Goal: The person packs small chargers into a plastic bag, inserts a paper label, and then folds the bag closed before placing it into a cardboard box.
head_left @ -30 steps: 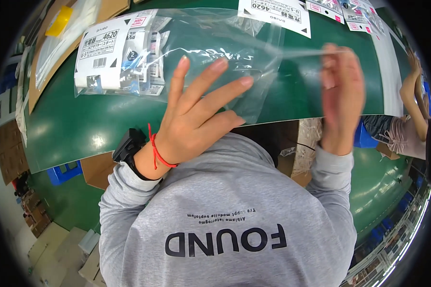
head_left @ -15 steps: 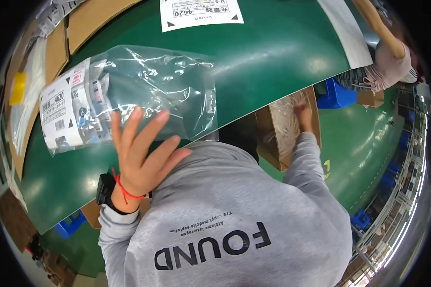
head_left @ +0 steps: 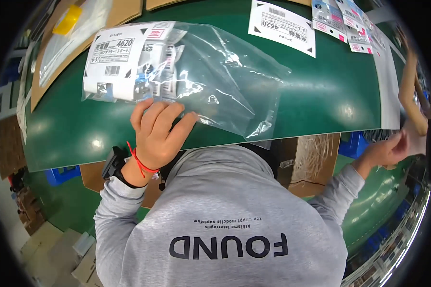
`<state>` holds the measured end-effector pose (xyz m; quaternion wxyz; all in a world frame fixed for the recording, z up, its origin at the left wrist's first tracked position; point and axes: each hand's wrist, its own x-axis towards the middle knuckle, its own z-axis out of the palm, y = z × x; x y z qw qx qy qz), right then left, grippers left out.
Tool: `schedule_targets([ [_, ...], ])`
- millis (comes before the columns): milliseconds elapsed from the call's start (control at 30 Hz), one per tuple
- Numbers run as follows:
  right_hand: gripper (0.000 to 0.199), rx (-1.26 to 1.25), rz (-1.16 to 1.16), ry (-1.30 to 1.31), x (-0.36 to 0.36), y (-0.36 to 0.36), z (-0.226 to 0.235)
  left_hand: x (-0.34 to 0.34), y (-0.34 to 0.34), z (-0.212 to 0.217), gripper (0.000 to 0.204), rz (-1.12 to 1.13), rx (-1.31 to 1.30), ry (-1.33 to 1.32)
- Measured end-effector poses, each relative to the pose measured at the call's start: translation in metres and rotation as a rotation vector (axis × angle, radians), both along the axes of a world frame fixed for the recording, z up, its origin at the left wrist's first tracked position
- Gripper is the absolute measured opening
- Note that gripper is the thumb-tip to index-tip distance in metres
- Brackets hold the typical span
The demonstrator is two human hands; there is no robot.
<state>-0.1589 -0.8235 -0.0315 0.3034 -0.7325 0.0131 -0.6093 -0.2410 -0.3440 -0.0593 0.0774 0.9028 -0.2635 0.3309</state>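
The clear plastic bag lies in front of you on the green tabletop, its filled end to the left and its loose, wrinkled end to the right, reaching the near edge. Inside the filled end are a white label sheet and small packages. Your left hand is at the bag's near side, fingers bent and slightly parted; I cannot tell whether they pinch the film. Your right hand is out beyond the tabletop's edge, well apart from the bag, fingers loosely half-curled; I cannot tell whether it holds anything. Another white sheet lies farther back, beside pink-and-white packages. Below the near edge sits a cardboard box.
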Motion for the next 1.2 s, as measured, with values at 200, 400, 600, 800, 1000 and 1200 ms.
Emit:
schedule_targets([
  [200,0.038,-0.026,0.971,0.795,0.041,0.166,0.064,-0.009,0.004,0.0,0.024,-0.002,-0.032,0.071],
  [400,0.044,-0.367,1.157,1.192,0.084,0.246,0.03,-0.02,0.008,0.004,0.023,-0.027,-0.123,0.113],
  [600,0.052,-0.034,1.403,1.474,0.08,0.237,0.013,-0.056,0.039,0.005,0.025,-0.008,-0.208,0.21],
  [800,0.051,-0.536,1.262,1.058,0.061,0.232,0.009,-0.066,0.054,-0.002,0.03,0.117,-0.231,0.177],
  [1000,0.052,-1.321,1.24,0.174,0.071,0.296,0.018,-0.036,0.031,0.007,0.039,0.099,-0.063,0.212],
  [1200,0.041,-1.157,1.637,0.346,0.061,0.305,-0.015,-0.041,0.044,0.005,0.039,-0.008,-0.115,0.423],
])
